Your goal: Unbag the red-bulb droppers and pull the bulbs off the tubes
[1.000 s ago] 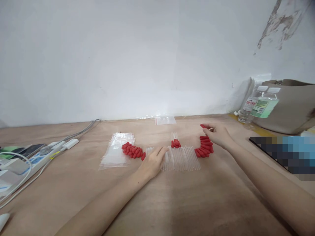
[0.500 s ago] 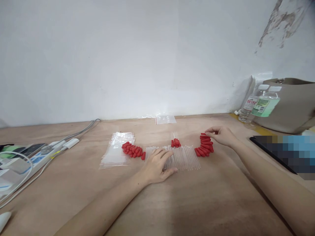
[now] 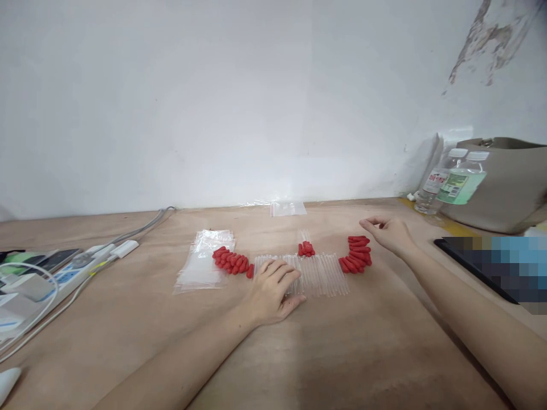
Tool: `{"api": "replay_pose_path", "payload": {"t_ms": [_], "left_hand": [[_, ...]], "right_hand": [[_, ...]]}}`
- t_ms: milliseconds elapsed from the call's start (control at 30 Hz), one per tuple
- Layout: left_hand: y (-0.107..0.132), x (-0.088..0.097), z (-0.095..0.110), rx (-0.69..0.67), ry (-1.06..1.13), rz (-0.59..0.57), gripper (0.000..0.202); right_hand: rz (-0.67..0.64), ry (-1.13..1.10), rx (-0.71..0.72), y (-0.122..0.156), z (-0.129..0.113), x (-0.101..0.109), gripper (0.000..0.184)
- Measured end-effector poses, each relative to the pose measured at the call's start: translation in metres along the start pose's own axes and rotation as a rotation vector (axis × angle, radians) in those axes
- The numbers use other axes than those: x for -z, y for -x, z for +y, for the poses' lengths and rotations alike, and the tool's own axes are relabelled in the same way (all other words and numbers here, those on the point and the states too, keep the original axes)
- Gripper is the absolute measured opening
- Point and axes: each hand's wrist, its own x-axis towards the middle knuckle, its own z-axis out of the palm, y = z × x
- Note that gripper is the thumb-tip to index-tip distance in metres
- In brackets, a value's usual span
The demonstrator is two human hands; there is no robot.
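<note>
My left hand lies with spread fingers over the left part of a row of thin clear plastic sticks. My right hand hovers just above and right of the right-hand curved row of small, red, elongated pieces. Its thumb and forefinger stretch leftward, and nothing shows between them. Another curved cluster of red pieces partly overlaps a stack of clear zip bags on the left. A smaller red bunch, with clear stems pointing away, sits behind the sticks.
A clear bag lies against the wall. On the left are a power strip, cables and phones. To the right stand two bottles beside a beige handbag, with a dark-edged tablet-like device, its screen blurred, nearer me.
My right hand has lifted away from the top of the right-hand red row and shifted slightly right. The uppermost red piece now lies apart from the fingers. My left hand stays almost still.
</note>
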Motion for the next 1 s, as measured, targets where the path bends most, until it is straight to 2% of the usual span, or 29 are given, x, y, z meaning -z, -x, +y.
{"api": "replay_pose_path", "payload": {"t_ms": [67, 167, 300, 433, 567, 767, 867, 1000], "left_hand": [[0.0, 0.0, 0.0, -0.009, -0.004, -0.009, 0.034], [0.0, -0.002, 0.0, -0.016, -0.006, -0.029, 0.034], [0.002, -0.004, -0.002, -0.006, -0.032, -0.067, 0.032], [0.002, -0.005, -0.002, 0.007, -0.051, -0.071, 0.03], [0.001, -0.003, -0.001, 0.031, -0.086, -0.013, 0.04], [0.001, -0.001, -0.005, 0.099, -0.21, 0.09, 0.033], [0.002, -0.001, -0.01, 0.093, -0.306, 0.162, 0.038], [0.001, -0.001, -0.014, -0.022, -0.401, 0.217, 0.041]], "right_hand": [[-0.05, 0.009, 0.079, 0.008, -0.02, -0.004, 0.029], [-0.211, 0.053, 0.192, 0.023, -0.054, -0.019, 0.022], [-0.276, 0.052, 0.215, 0.039, -0.091, -0.043, 0.024], [-0.275, 0.154, 0.19, 0.047, -0.113, -0.057, 0.041], [-0.296, 0.194, 0.139, 0.046, -0.118, -0.061, 0.032], [-0.29, 0.128, 0.125, 0.044, -0.114, -0.051, 0.035], [-0.339, 0.034, 0.257, 0.059, -0.11, -0.04, 0.029], [-0.344, -0.197, 0.531, 0.093, -0.099, -0.033, 0.024]]}}
